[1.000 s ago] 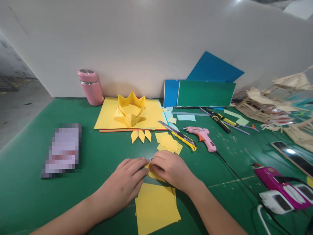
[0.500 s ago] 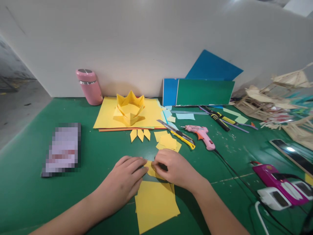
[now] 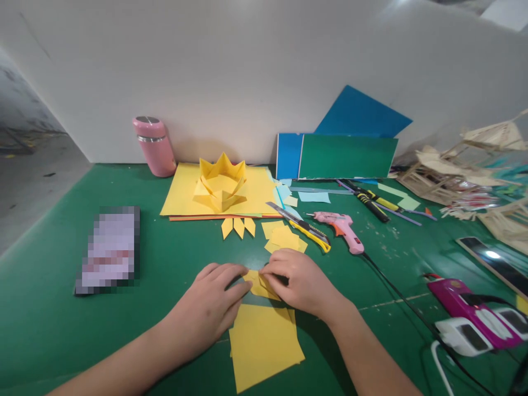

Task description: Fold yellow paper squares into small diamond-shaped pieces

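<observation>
Small yellow paper (image 3: 259,287) is found just beyond the stack of yellow squares (image 3: 266,349) (landmark), btwn both hands. It is held low at the green tabletop (image 3: 173,247), w/ its R edge partly hidden.

By the L hand (image 3: 212,297), the paper's L edge is touched; thumb & fingertips are slightly apart, and whether the paper is clamped btwn them can't be told. By the R hand (image 3: 303,283), the R side is pinched, thumb & index tips apparently brought together on the paper, other fingers curled.

Step in hand, as judged: a small fold is being shaped. For the next move, prob. the L side should be kept pinned while the fold is lined up & its crease pressed flat w/ the R; if the paper is let slip, a skewed crease could result.

Farther past the stack: loose yellow offcuts (image 3: 284,237), then three pointed yellow pieces (image 3: 238,228) to their L. Beyond-R of the stack: utility knife (image 3: 309,236), then pink glue gun (image 3: 346,234). Farthest: pointed yellow ring (image 3: 223,199), set on large yellow sheets (image 3: 177,198).
</observation>
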Available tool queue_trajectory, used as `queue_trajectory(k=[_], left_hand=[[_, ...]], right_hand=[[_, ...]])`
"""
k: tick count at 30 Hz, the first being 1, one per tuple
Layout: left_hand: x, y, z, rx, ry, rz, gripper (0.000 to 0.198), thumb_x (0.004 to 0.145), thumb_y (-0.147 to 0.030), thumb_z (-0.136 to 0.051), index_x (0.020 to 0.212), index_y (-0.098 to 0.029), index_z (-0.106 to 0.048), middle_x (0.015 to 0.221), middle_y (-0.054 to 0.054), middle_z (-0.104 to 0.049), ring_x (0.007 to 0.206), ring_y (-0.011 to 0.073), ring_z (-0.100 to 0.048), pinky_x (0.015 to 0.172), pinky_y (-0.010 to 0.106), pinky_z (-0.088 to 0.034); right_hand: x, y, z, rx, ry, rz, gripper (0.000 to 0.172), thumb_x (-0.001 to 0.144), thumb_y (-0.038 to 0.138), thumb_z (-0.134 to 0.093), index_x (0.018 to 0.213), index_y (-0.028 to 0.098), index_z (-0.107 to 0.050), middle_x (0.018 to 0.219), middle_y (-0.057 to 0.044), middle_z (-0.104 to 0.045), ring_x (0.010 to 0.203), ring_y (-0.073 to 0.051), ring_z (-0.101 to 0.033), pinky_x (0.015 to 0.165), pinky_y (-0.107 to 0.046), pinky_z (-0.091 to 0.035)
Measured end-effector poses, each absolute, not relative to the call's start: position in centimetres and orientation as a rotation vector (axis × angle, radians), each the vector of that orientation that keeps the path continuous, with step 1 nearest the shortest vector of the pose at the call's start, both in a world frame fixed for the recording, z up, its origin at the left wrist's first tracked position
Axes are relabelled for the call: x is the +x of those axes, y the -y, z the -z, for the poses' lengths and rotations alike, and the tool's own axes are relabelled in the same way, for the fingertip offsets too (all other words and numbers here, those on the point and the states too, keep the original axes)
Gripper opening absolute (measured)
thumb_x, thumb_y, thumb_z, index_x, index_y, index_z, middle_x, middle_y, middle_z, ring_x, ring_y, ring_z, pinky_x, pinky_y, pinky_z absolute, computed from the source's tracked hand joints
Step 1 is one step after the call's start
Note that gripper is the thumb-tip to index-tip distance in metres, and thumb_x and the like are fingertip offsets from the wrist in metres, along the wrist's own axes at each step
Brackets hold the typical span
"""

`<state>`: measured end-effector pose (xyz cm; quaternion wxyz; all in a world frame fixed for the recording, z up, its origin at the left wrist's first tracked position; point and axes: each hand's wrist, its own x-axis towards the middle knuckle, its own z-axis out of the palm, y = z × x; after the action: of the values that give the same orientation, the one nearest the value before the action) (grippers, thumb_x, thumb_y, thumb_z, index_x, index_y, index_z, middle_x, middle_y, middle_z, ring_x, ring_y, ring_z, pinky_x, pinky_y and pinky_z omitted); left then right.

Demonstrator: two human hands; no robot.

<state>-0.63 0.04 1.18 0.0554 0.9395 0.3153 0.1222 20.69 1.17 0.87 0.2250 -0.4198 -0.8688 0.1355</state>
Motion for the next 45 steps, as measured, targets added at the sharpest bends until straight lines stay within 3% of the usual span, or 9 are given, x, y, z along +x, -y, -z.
queue_trajectory(k=[7, 14, 28, 31, 35, 40, 45], left_hand=[[-0.8, -0.2, -0.9, 2.818, -0.925, -0.438, 0.03, 0.089, -0.011, -0.039, 0.108, -0.02, -0.06, 0.113, 0.008, -0.064, 0.104, 0.0237, -0.059, 0.089, 0.04, -0.045], [-0.8, -0.1, -0.9, 2.8, -0.93, -0.416, 0.029, 0.089, -0.01, -0.038, 0.103, -0.02, -0.061, 0.11, 0.008, -0.065, 0.103, 0.0254, -0.059, 0.088, 0.043, -0.044], [-0.8, -0.1, -0.8, 2.818, -0.913, -0.344, 0.031, 0.092, -0.01, -0.037, 0.112, -0.018, -0.059, 0.112, 0.008, -0.064, 0.108, 0.0232, -0.057, 0.092, 0.04, -0.041], [-0.7, -0.1, -0.5, 2.88, -0.891, -0.318, 0.03, 0.097, -0.028, -0.039, 0.121, -0.022, -0.055, 0.112, 0.009, -0.062, 0.108, 0.0255, -0.055, 0.091, 0.043, -0.04], [-0.8, -0.3, -0.1, 2.933, -0.848, -0.289, 0.059, 0.088, -0.067, -0.032, 0.134, -0.032, -0.047, 0.108, 0.011, -0.06, 0.103, 0.0313, -0.054, 0.091, 0.056, -0.035], [-0.9, -0.3, 0.2, 2.847, -0.869, -0.258, 0.068, 0.086, -0.072, -0.02, 0.133, -0.032, -0.048, 0.11, 0.01, -0.058, 0.105, 0.032, -0.051, 0.096, 0.065, -0.025], [-0.8, -0.1, 0.4, 2.815, -0.913, -0.311, 0.064, 0.087, -0.071, -0.023, 0.132, -0.034, -0.049, 0.11, 0.009, -0.058, 0.108, 0.03, -0.05, 0.101, 0.061, -0.022]], right_hand=[[19.8, -1.3, -0.7, -1.336, 2.238, -0.508, 0.008, 0.082, 0.012, -0.058, 0.077, 0.017, -0.059, 0.073, -0.002, -0.058, 0.069, -0.016, -0.053, 0.06, -0.026, -0.039], [19.8, -1.4, -0.9, -1.457, 2.187, -0.651, 0.018, 0.081, 0.005, -0.059, 0.07, 0.018, -0.053, 0.071, 0.001, -0.054, 0.067, -0.014, -0.051, 0.06, -0.025, -0.037], [19.2, -1.5, -0.7, -1.555, 2.074, -0.691, 0.022, 0.079, 0.003, -0.058, 0.067, 0.019, -0.048, 0.067, 0.003, -0.051, 0.063, -0.013, -0.048, 0.059, -0.024, -0.035], [19.4, -1.5, -0.7, -1.552, 2.061, -0.707, 0.022, 0.079, 0.003, -0.057, 0.067, 0.019, -0.048, 0.067, 0.003, -0.052, 0.063, -0.013, -0.049, 0.059, -0.025, -0.035], [19.5, -1.5, -0.7, -1.562, 2.046, -0.727, 0.021, 0.078, 0.003, -0.057, 0.067, 0.019, -0.05, 0.066, 0.003, -0.052, 0.063, -0.013, -0.049, 0.059, -0.025, -0.035], [19.4, -1.3, -0.7, -1.545, 2.057, -0.693, 0.018, 0.079, 0.004, -0.057, 0.068, 0.018, -0.052, 0.067, 0.002, -0.053, 0.062, -0.013, -0.05, 0.059, -0.025, -0.036], [19.0, -0.8, -0.8, -1.532, 2.11, -0.631, 0.014, 0.078, 0.007, -0.06, 0.072, 0.018, -0.055, 0.072, 0.0, -0.055, 0.068, -0.015, -0.052, 0.062, -0.026, -0.038]])
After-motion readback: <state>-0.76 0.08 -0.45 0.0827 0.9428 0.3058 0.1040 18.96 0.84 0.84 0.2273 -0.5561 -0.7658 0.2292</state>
